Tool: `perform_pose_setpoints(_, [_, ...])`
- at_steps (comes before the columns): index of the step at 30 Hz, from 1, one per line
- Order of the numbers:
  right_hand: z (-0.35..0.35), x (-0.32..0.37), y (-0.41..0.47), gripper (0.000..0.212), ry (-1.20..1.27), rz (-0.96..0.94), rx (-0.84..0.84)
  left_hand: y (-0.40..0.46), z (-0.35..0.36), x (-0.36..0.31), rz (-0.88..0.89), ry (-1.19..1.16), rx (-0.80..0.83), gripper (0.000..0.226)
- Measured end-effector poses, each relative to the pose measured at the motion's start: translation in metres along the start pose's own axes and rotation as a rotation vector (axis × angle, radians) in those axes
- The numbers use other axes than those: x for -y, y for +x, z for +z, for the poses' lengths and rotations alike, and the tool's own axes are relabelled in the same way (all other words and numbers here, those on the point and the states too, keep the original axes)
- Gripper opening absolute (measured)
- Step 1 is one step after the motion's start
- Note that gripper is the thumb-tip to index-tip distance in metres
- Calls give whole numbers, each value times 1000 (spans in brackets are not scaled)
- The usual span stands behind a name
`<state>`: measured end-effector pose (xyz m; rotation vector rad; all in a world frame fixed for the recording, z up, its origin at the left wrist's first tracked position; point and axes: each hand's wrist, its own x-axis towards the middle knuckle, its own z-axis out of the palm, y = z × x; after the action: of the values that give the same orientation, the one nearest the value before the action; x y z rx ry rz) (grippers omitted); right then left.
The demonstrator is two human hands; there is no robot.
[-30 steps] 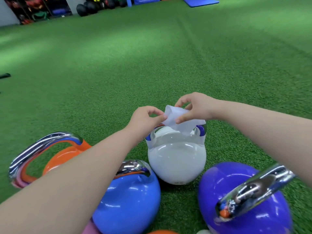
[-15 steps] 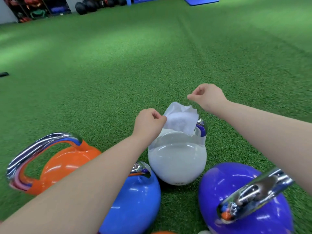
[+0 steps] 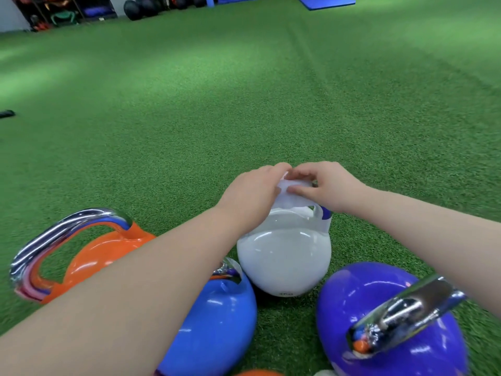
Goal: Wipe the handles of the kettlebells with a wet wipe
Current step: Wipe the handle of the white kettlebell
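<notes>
A white kettlebell (image 3: 284, 256) stands on the green turf in front of me. A white wet wipe (image 3: 294, 198) is draped over its handle. My left hand (image 3: 252, 191) grips the wipe and the handle from the left. My right hand (image 3: 325, 185) pinches the wipe from the right, thumb and fingers curled onto it. The two hands touch above the handle, which is mostly hidden under them. Around it stand an orange kettlebell (image 3: 108, 253) with a chrome handle, a blue kettlebell (image 3: 217, 327) and a purple kettlebell (image 3: 387, 321) with a chrome handle.
Green turf (image 3: 244, 104) stretches ahead. At the far wall stand dark balls (image 3: 146, 6) and racks with gear, and a blue mat (image 3: 325, 1) lies at the back right. A small dark object (image 3: 6, 114) lies at the left edge.
My right hand has come back down from the right onto the wipe. Both hands have lowered the wipe onto the white kettlebell's handle.
</notes>
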<state>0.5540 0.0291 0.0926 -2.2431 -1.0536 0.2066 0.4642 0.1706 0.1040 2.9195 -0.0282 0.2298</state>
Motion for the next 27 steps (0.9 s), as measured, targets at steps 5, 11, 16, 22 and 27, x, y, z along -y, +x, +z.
perform_pose_setpoints(5, [-2, -2, -6, 18, -103, -162, -128, -11, 0, 12, -76, 217, 35, 35])
perform_pose_setpoints(11, [-1, 7, -8, 23, -168, -327, -144, -28, -6, 20, -106, 72, -199, 27])
perform_pose_setpoints(16, [4, 14, 4, 33, -281, -203, -85, -9, -5, 15, -34, -96, -74, 38])
perform_pose_setpoints(22, [6, 12, 7, 32, -430, -120, 94, 8, 2, 15, -43, 93, 83, 34])
perform_pose_setpoints(27, [2, 18, 13, 33, -647, -164, 228, 16, -9, 16, -10, 137, 188, 33])
